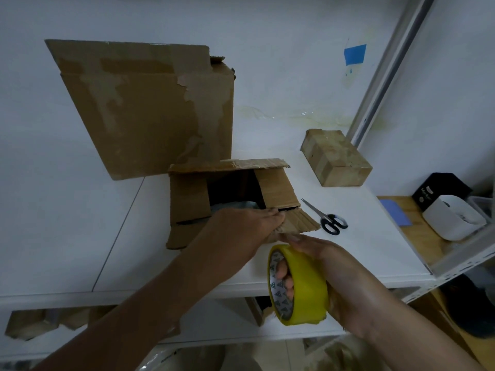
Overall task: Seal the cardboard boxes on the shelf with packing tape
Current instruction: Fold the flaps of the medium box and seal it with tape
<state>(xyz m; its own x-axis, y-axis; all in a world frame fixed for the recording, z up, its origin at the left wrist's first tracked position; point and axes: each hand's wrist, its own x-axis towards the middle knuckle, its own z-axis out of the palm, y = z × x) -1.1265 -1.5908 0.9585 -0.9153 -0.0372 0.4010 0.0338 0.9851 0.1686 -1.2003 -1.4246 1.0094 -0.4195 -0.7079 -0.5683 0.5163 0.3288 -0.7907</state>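
Near: right hand [345,274] grips tape roll [302,279], fingers through core. Left hand [241,226] pinches near flap [300,223] of open box [187,199] on shelf [134,236]. Advice: fold flaps flat, hold seam shut, then start tape. Scissors [329,220] right of box; big box [150,111] far left.

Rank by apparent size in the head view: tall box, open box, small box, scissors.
Largest to smallest:
tall box
open box
small box
scissors
The gaps look plain despite differing nearness.

Black-handled scissors [325,216] right of centre. Blue tape patch [355,54] upper right. Black box [442,187], white container [452,219] right edge.
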